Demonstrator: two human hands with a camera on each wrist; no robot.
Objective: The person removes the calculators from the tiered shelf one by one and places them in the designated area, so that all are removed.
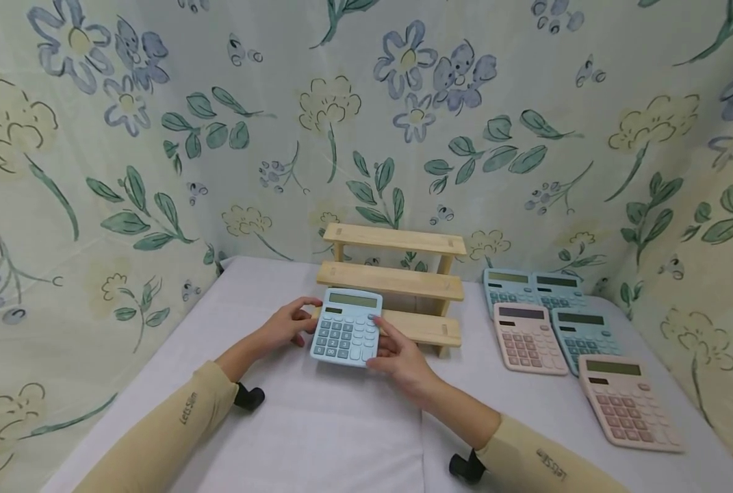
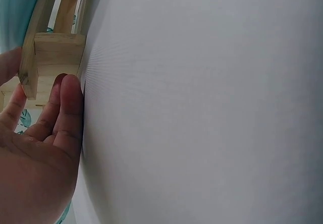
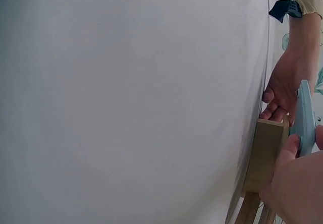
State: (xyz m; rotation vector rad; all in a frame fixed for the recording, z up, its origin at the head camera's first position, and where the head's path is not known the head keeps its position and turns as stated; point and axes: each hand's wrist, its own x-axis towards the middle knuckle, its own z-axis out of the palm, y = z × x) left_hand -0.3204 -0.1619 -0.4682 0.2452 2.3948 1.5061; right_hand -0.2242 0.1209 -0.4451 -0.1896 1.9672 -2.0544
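Observation:
A light-blue calculator (image 1: 346, 327) is tilted up, its keys facing the head camera, in front of the lowest step of a three-tier wooden stand (image 1: 395, 274). My right hand (image 1: 406, 361) grips the calculator by its right edge, thumb at the lower corner and a finger higher up. In the right wrist view the calculator (image 3: 304, 115) appears edge-on, close to the wooden step. My left hand (image 1: 285, 323) holds the left end of that lowest step. The left wrist view has its fingers (image 2: 69, 108) around the wooden end (image 2: 30, 77), some low beside the tablecloth.
To the right lie a pink calculator (image 1: 529, 340), a second pink calculator (image 1: 631, 404) nearer the front, and several blue calculators (image 1: 584, 335). White cloth (image 1: 317, 431) covers the table. Floral curtain (image 1: 366, 137) hangs behind and at both sides.

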